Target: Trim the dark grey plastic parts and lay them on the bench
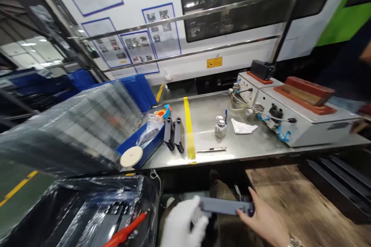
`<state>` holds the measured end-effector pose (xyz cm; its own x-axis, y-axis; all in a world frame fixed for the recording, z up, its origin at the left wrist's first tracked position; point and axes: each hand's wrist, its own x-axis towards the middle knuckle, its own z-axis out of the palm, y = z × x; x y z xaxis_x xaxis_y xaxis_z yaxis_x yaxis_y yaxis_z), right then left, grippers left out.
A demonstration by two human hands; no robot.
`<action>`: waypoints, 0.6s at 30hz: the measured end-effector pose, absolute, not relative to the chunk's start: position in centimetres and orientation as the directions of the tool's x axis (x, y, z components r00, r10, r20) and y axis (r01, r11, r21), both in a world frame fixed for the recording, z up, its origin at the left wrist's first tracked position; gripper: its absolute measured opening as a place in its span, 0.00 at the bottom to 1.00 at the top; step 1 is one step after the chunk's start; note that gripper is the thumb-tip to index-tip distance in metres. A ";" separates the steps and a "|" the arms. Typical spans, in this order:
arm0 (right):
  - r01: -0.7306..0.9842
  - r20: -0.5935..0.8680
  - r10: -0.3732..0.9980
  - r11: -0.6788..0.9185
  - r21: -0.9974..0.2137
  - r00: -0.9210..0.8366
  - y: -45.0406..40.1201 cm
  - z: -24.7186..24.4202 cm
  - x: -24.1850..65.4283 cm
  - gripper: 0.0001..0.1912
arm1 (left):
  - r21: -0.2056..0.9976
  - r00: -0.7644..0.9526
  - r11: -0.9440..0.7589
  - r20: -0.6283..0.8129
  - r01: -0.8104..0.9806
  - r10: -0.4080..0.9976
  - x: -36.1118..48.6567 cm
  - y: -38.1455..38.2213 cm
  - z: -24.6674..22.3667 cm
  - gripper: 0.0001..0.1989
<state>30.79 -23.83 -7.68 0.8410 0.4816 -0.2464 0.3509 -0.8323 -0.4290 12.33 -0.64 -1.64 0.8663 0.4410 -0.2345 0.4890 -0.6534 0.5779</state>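
A long dark grey plastic part (pixel 222 206) is held level between my two hands, in front of the table's near edge. My left hand (pixel 185 224), in a white glove, closes on its left end. At its right end, my bare right hand (pixel 263 216) grips it between thumb and fingers. Two similar dark parts (pixel 179 135) stand side by side on the metal table (pixel 208 110), left of the yellow tape strip. A red-handled tool (pixel 126 231) lies over the black lined bin (pixel 142 189) at lower left.
Blue tray (pixel 153 147) with bags and a round cream disc (pixel 131 157); glass bottle (pixel 220 129), white cloth (pixel 243 126) and thin metal tool (pixel 211 149) on the table. Grey machine boxes (pixel 307 123) stand right, above a wooden board (pixel 292 189). A person's arm (pixel 366 52) shows far right.
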 end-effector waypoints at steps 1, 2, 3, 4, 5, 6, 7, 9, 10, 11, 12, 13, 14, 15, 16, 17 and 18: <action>0.432 -0.218 0.570 -0.776 -0.460 0.792 -21.9 -7.0 29.6 0.41 | 0.500 0.849 -0.688 -0.368 0.525 0.380 14.0 -2.0 -1.8 0.37; 0.504 -0.189 0.649 -0.713 -0.487 0.737 -20.1 -6.2 28.6 0.44 | 0.414 0.805 -0.716 -0.476 0.561 0.356 15.5 -3.0 -2.0 0.44; 0.565 -0.163 0.718 -0.648 -0.510 0.676 -18.4 -5.4 28.0 0.45 | 0.361 0.754 -0.709 -0.544 0.606 0.368 16.5 -3.6 -2.1 0.43; 0.613 -0.144 0.776 -0.585 -0.531 0.615 -16.8 -4.6 27.8 0.44 | 0.307 0.698 -0.690 -0.594 0.656 0.399 17.0 -3.8 -2.1 0.39; 0.648 -0.129 0.818 -0.530 -0.547 0.560 -15.4 -3.9 28.2 0.40 | 0.288 0.656 -0.645 -0.607 0.708 0.449 16.9 -3.6 -2.0 0.34; 0.671 -0.116 0.845 -0.490 -0.556 0.521 -14.1 -3.2 29.1 0.34 | 0.307 0.617 -0.568 -0.607 0.763 0.501 16.3 -3.1 -1.9 0.29; 0.684 -0.107 0.857 -0.471 -0.557 0.503 -12.8 -2.6 30.5 0.25 | 0.369 0.586 -0.461 -0.596 0.807 0.549 15.4 -2.5 -1.7 0.25; 0.699 -0.073 0.840 -0.493 -0.519 0.538 -10.5 -2.2 34.3 0.14 | 0.581 0.554 -0.185 -0.560 0.793 0.616 12.8 -1.4 -1.2 0.24; 0.699 -0.055 0.815 -0.527 -0.484 0.576 -9.4 -2.4 36.5 0.12 | 0.679 0.549 -0.052 -0.544 0.733 0.635 11.6 -1.0 -0.7 0.24; 0.701 -0.041 0.799 -0.549 -0.455 0.600 -8.3 -2.7 38.5 0.09 | 0.749 0.552 0.047 -0.527 0.661 0.646 10.5 -0.8 -0.3 0.24; 0.703 -0.025 0.786 -0.565 -0.432 0.617 -7.4 -3.3 40.4 0.07 | 0.793 0.552 0.116 -0.513 0.598 0.658 9.6 -0.7 0.2 0.24; 0.702 -0.018 0.777 -0.577 -0.418 0.629 -6.6 -3.9 42.0 0.06 | 0.819 0.548 0.165 -0.503 0.550 0.668 9.0 -0.7 0.8 0.24; 0.702 -0.010 0.775 -0.578 -0.416 0.632 -6.0 -4.6 43.4 0.07 | 0.831 0.542 0.209 -0.505 0.515 0.672 8.5 -0.7 1.3 0.24; 0.702 -0.001 0.776 -0.571 -0.424 0.631 -5.6 -5.3 44.4 0.10 | 0.844 0.538 0.249 -0.503 0.475 0.677 8.2 -0.8 1.8 0.24; 0.703 0.016 0.779 -0.557 -0.443 0.627 -5.6 -5.9 45.1 0.11 | 0.857 0.536 0.283 -0.496 0.431 0.683 8.1 -1.0 2.2 0.24; 0.705 0.049 0.784 -0.527 -0.474 0.619 -5.9 -6.3 45.5 0.11 | 0.868 0.533 0.308 -0.486 0.390 0.693 8.0 -1.1 2.6 0.25; 0.706 0.085 0.789 -0.489 -0.512 0.609 -6.4 -6.6 45.6 0.11 | 0.877 0.529 0.319 -0.474 0.360 0.704 8.0 -1.2 2.9 0.25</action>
<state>45.64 -6.38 -6.63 0.6086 0.7889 0.0854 0.7061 -0.4894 -0.5118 8.04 -1.19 2.88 0.5288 0.7043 -0.4736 0.3603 0.3189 0.8766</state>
